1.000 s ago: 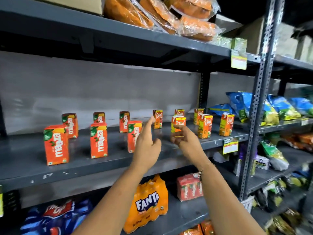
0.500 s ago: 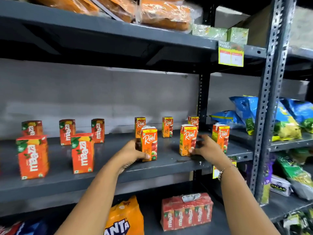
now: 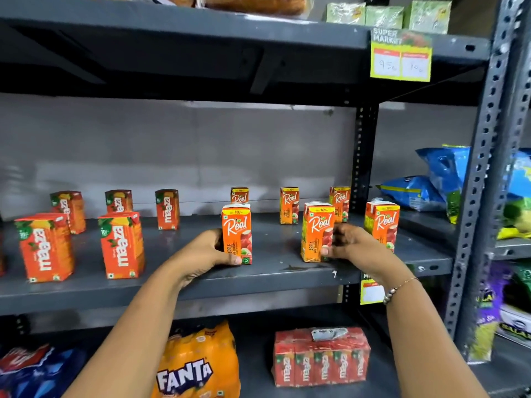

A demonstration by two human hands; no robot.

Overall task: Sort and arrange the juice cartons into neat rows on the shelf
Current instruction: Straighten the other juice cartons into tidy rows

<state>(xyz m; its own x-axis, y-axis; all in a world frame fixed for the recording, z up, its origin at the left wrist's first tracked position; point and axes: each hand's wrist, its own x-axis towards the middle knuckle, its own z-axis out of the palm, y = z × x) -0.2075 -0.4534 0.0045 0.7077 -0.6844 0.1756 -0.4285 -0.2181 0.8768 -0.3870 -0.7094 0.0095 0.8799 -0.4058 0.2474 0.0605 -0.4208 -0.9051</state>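
Observation:
Small orange juice cartons stand in two rows on a grey shelf [image 3: 273, 275]. Maaza cartons [image 3: 122, 244] fill the left half, Real apple cartons the right. My left hand [image 3: 205, 252] grips a front-row Real carton [image 3: 237, 234] from its left side. My right hand [image 3: 349, 244] holds the neighbouring front-row Real carton [image 3: 316, 231] from its right. Both cartons stand upright on the shelf. A third front Real carton [image 3: 382, 222] stands behind my right hand, and three more [image 3: 288, 205] line the back.
A steel upright [image 3: 485, 156] bounds the shelf on the right, with blue snack bags [image 3: 413, 192] beyond. Below sit a Fanta pack [image 3: 198, 366] and a wrapped Maaza pack [image 3: 320, 357]. A yellow price tag [image 3: 400, 57] hangs from the shelf above.
A second ago both hands were raised, the right one carrying a Real carton. That carton now stands on the shelf, and each hand grips a front-row carton. The camera has moved closer.

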